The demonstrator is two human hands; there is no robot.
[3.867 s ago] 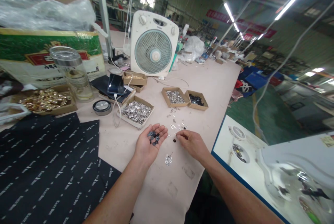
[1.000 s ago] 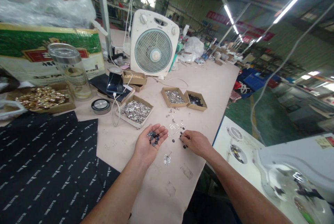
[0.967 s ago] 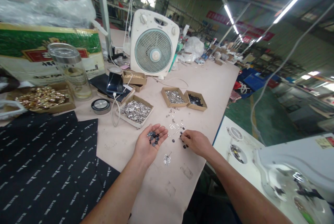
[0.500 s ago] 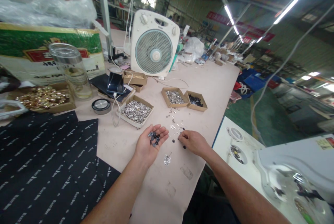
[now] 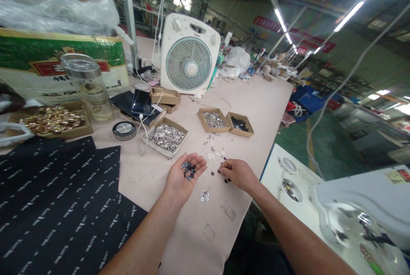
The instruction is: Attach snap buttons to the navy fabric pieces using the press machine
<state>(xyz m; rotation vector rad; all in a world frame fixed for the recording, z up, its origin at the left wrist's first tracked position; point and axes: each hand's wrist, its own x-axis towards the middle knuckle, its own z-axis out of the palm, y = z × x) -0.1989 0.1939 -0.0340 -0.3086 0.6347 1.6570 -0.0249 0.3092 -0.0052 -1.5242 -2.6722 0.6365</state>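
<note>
My left hand (image 5: 182, 181) is palm up above the table, its fingers stretched out and slightly cupped. In its palm lie several black and grey snap buttons (image 5: 188, 170). To the right, my right hand (image 5: 237, 174) rests at the tabletop with thumb and forefinger pinched together. A dark snap button (image 5: 219, 171) shows at those fingertips, partly hidden. Loose black snap buttons (image 5: 226, 180) lie beneath the right hand, and one black button (image 5: 212, 173) sits between the hands. Small silver snap parts (image 5: 211, 156) are scattered beyond, with a cluster of silver rings (image 5: 205, 197) nearer me.
Small cardboard boxes hold silver parts (image 5: 167, 137), more silver parts (image 5: 214, 120) and black parts (image 5: 239, 124). A box fan (image 5: 191, 53) stands behind. Black printed fabric (image 5: 57, 206) covers the left, near a glass jar (image 5: 92, 95). A white machine (image 5: 358, 206) is at the right.
My right hand has shifted very slightly, and another black button shows beneath it. The left hand stays in place with its buttons.
</note>
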